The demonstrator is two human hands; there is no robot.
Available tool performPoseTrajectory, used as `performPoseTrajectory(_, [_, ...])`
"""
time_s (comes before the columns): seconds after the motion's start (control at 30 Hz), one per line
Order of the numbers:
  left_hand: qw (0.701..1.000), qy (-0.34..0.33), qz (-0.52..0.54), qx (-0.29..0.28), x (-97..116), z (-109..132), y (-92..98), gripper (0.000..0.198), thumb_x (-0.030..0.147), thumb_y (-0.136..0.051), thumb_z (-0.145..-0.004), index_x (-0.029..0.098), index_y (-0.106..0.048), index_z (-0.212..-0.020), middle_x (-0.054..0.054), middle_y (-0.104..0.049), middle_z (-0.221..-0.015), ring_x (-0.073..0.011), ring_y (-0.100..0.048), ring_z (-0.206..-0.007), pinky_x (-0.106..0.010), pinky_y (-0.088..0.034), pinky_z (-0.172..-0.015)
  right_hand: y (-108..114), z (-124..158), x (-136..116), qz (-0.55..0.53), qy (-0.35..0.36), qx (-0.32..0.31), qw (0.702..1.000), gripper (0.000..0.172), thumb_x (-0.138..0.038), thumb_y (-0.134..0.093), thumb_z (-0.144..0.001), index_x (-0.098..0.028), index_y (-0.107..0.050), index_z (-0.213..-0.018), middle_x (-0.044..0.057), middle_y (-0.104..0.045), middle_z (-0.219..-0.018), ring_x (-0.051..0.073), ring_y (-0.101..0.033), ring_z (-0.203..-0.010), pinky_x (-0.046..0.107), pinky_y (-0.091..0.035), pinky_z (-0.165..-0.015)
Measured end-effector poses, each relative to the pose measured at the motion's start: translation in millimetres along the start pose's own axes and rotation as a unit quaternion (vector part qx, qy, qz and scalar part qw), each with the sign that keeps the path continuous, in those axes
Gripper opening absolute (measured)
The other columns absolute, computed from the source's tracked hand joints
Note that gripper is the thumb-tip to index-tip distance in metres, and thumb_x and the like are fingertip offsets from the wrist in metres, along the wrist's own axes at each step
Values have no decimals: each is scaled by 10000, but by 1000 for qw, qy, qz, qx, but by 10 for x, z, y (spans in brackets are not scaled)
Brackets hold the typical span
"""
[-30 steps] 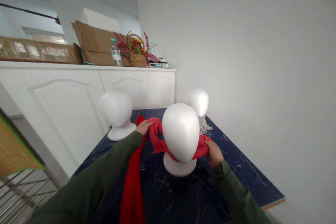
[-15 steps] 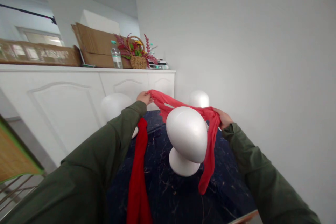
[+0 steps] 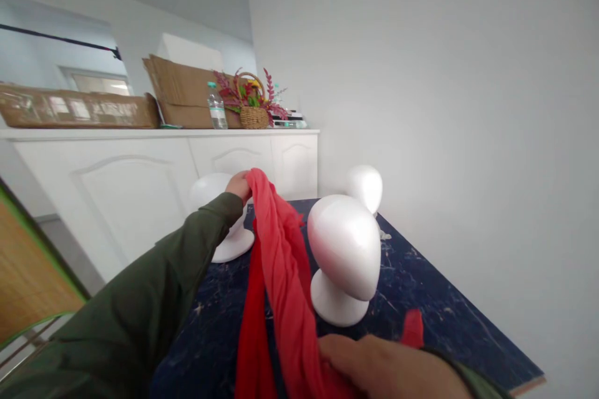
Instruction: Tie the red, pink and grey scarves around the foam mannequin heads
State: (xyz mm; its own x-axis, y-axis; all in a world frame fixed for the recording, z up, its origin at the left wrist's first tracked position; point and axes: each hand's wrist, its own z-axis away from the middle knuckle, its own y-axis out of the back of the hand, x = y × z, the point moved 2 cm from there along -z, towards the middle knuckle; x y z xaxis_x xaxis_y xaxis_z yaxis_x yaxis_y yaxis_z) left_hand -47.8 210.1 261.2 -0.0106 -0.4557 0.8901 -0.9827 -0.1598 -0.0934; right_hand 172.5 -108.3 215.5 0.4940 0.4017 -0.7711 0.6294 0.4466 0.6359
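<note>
A coral-red scarf (image 3: pixel 283 262) stretches from the far middle of the table toward me. My left hand (image 3: pixel 239 187) is closed on its far end, raised beside a white mannequin head at the left. Close to the camera, my right hand (image 3: pixel 374 358) is closed on the near part of the same scarf, its fingertips partly hidden by the cloth. A short scarf end sticks out beyond that hand. Just right of the cloth stands a white mannequin head (image 3: pixel 345 249), bare. Beneath the coral scarf, a darker red scarf (image 3: pixel 253 330) lies lengthwise on the dark marbled table (image 3: pixel 435 305).
Another white mannequin head (image 3: pixel 229 246) stands at the left, partly behind my left arm, and one more (image 3: pixel 366 187) at the back right. Behind is a white cabinet (image 3: pixel 126 181) bearing cardboard boxes, a water bottle (image 3: pixel 216 106) and a flower basket (image 3: pixel 254 117). A wall borders the right.
The coral scarf has moved from behind the middle mannequin head to its left side. My right hand has come from the far right down close to the camera; my left shifted slightly left.
</note>
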Motion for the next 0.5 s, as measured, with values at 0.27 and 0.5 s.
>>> performPoseTrajectory(0.27, [983, 24, -179, 34, -685, 196, 85, 560, 76, -523, -575, 104, -442, -1128, -174, -471, -1197, -289, -473, -1076, -457, -359, -926, -583, -608, 884, 240, -57, -1, 969, 385, -476, -481, -707, -160, -601, -892, 92, -647, -797, 205, -589, -675, 253, -378, -521])
performPoseTrajectory(0.5, [958, 38, -213, -190, -1239, 1497, -99, 534, 52, -516, -556, 165, -492, -1078, -92, -559, -1087, -222, -557, -958, -378, -439, -870, -44, -113, 2020, 291, -257, 198, 900, 221, -216, -467, -694, -139, -652, -787, 134, -651, -779, 245, -604, -732, 330, -436, -657])
